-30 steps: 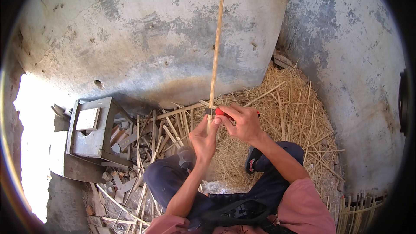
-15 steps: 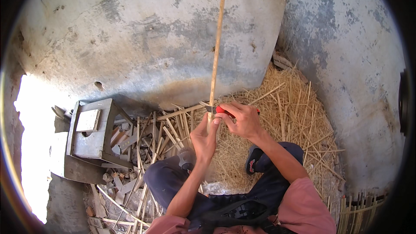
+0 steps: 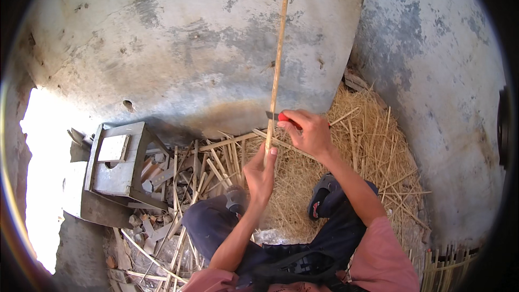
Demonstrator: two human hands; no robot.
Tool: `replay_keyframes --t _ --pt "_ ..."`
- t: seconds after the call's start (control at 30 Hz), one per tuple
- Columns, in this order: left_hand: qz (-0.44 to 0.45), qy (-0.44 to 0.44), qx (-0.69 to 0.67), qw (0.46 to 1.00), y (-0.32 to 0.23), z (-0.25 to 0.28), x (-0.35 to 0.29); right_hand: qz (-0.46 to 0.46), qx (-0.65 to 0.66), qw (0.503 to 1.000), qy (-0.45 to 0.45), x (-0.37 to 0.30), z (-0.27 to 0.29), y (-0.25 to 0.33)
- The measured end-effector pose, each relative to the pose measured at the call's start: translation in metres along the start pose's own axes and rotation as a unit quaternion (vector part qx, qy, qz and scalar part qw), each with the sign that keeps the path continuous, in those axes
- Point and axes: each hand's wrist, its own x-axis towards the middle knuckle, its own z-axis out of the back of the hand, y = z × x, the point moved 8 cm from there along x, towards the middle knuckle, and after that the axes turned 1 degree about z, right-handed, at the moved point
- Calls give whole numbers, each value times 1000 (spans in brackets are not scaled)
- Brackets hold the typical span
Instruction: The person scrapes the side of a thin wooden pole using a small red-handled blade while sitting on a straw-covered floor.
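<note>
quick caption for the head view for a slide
Seated person's left hand holds a long bamboo strip upright while the right hand sets a red-handled knife against it.

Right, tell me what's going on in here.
A person sits on the ground against a plastered wall, holding a long bamboo strip upright. The left hand grips its lower end; the right hand holds a red-handled knife with its blade against the strip. Shavings and cut bamboo pieces lie around, with a small wooden stool at the left.
</note>
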Motion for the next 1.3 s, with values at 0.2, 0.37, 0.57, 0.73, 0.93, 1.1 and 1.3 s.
replay_keyframes --t 0.2,0.37,0.57,0.73,0.93,1.1,1.3 --pt "0 0 -8 1000 8 -2 -3 -53 -7 999 -8 34 17 -33" --pt "-1 13 0 1000 4 -7 -11 -89 -60 994 -4 99 49 -68" --pt "-39 18 -24 999 12 -13 -12 -84 -74 989 -92 171 100 -110" --pt "-13 56 -22 998 14 -11 -9 -240 79 965 -64 179 118 -174" --pt "41 166 -142 975 -2 -28 -4 -271 -79 845 454 10 6 -242" --pt "54 194 -164 966 -8 -18 -6 -270 -260 640 671 -132 -53 -218" --pt "44 230 -175 956 -17 -18 -9 -292 -148 793 513 -96 -28 -164"
